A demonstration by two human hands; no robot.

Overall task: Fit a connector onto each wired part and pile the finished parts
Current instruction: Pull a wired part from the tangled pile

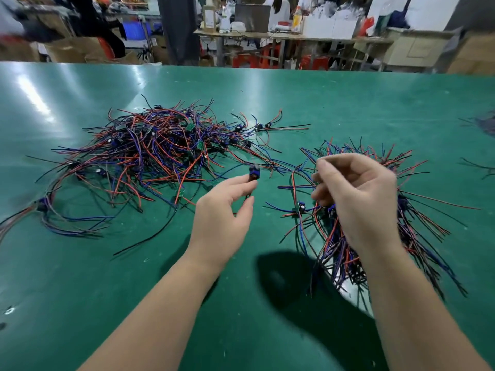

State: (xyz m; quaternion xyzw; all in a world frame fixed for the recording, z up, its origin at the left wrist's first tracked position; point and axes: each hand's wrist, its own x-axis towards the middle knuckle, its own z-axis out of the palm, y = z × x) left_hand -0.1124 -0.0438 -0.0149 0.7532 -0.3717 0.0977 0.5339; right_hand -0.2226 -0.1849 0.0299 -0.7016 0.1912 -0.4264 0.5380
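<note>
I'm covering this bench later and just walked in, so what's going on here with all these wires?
A person is working at a green table between two heaps of wired parts. Their left grip pinches one small blue part just above the table. The right grip is curled over the right heap; whether it holds anything is unclear. The bigger, tangled heap lies further left.

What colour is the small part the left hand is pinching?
The part in the left hand is mainly blue; head view, the only one.
</note>
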